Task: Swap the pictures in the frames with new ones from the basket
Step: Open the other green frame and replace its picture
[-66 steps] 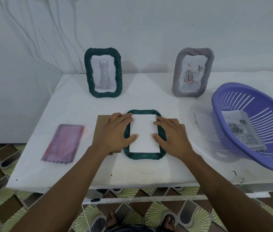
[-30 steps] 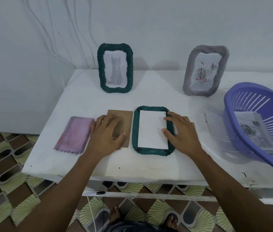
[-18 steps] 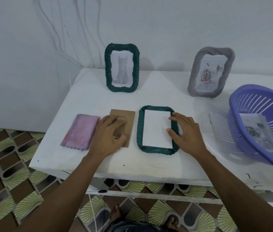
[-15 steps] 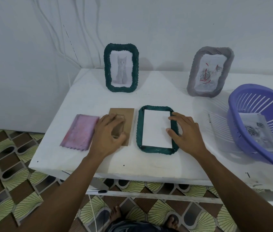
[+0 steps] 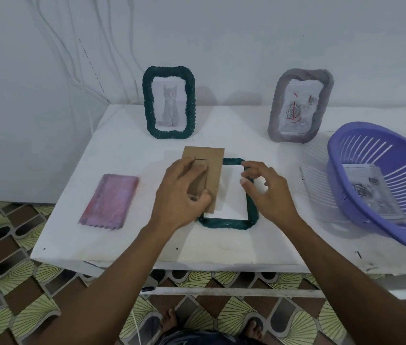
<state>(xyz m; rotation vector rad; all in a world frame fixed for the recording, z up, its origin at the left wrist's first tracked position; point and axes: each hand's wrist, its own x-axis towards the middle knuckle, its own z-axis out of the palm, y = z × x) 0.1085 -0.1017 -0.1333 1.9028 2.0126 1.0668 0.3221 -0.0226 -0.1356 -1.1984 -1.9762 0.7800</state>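
green frame face-down, white sheet inside | brown backing overlapping, seemingly tilted

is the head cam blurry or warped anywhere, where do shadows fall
Head view: soft all over; wide-angle bowing stretches the purple basket at the right edge; faint shadows lie on the wall between the standing green frame and grey frame; the basket's slats stripe the table beside it.
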